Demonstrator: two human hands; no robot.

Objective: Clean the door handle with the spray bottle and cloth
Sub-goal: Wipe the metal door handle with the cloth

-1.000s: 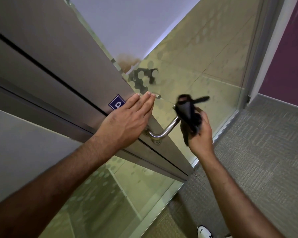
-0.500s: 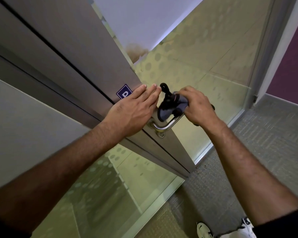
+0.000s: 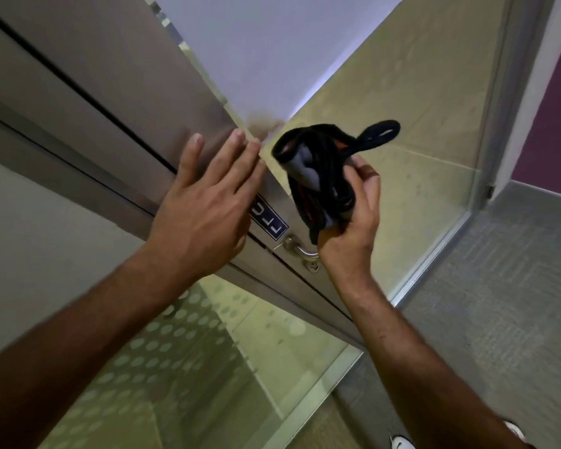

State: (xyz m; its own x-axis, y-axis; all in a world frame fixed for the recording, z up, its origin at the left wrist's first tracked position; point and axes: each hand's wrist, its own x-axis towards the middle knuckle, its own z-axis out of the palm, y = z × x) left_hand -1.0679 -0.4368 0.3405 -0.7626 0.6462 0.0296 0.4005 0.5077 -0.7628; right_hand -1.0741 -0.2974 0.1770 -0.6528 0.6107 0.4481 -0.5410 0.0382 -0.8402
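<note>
A silver lever door handle (image 3: 300,251) juts from the metal band of the door (image 3: 94,92); only its base and a short stretch show below my right wrist. My right hand (image 3: 353,218) is raised above the handle, closed around a bunched black and grey cloth (image 3: 318,170) with a loop sticking out to the upper right. The cloth is off the handle. My left hand (image 3: 204,202) lies flat against the door with fingers spread, just left of a blue sign (image 3: 269,218). No spray bottle is in view.
Frosted glass with a dot pattern (image 3: 182,351) fills the door below the metal band. A glass side panel (image 3: 418,157) and its metal frame (image 3: 486,196) stand to the right. Grey carpet (image 3: 499,303) covers the floor; a white shoe (image 3: 402,443) shows at the bottom.
My right hand has lifted the cloth off the handle and turned it upward. My left hand has slid higher up the door, uncovering the blue sign.
</note>
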